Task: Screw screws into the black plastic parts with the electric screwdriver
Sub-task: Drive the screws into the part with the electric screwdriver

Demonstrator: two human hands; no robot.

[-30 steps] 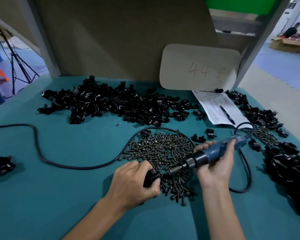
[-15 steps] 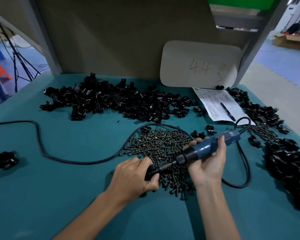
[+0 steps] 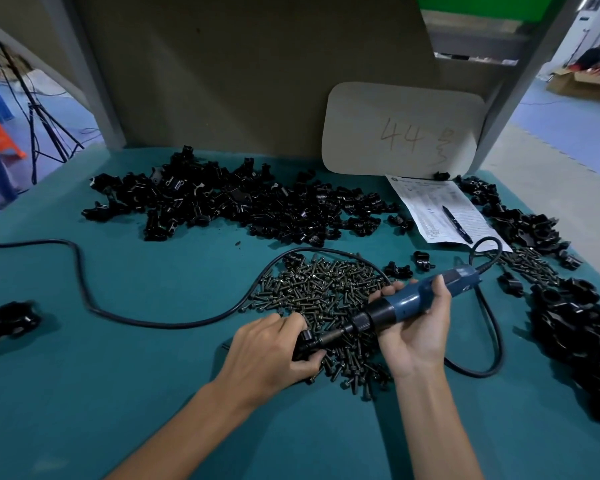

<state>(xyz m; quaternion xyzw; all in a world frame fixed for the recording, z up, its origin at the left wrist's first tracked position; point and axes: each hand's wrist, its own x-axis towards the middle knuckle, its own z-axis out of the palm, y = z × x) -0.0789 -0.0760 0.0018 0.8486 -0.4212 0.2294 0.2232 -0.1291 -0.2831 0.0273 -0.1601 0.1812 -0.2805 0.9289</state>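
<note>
Head cam, wide-angle, faces forward and down across the table (image 3: 101, 393); left hand (image 3: 267, 358) and right hand (image 3: 417, 336) close, low centre; board (image 3: 222, 81) upright ahead; right edge seems smeared.

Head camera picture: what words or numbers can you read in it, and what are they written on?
"44": handwritten on the rounded beige cardboard sheet standing at the back; the scribble beside it is unreadable.
White printed paper form under the black pen: print too small to read.
Blue electric screwdriver: pale mark near its cable end, too blurred to read.
</note>
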